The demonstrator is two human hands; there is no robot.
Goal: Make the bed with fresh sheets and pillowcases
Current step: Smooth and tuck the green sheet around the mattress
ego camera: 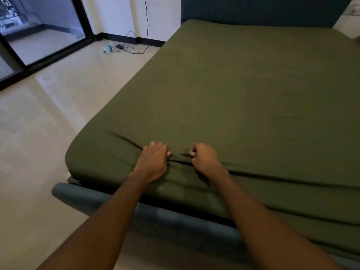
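Both hands, the left hand (pixel 153 160) and right hand (pixel 204 158), sit close together, each pinching a fold of the green sheet (pixel 243 98) near the bed's foot edge. The sheet covers the whole mattress up to the headboard (pixel 263 10). Open tiled floor (pixel 48 123) runs along the bed's left side.

The left forearm (pixel 109 217) is entering from 7 o'clock and the right forearm (pixel 263 217) from 5 o'clock. Both are showing bare from the frame edge to the wrist, broad at the edge and narrowing toward the hands. The left hand (pixel 153 162) and right hand (pixel 205 158) are also showing bare. A short, trimmed nail (pixel 168 153) is catching light at the left hand's 3 o'clock side, and another is showing at the right hand's 9 o'clock side. Knuckle ridges are standing out at each hand's 12 o'clock edge.
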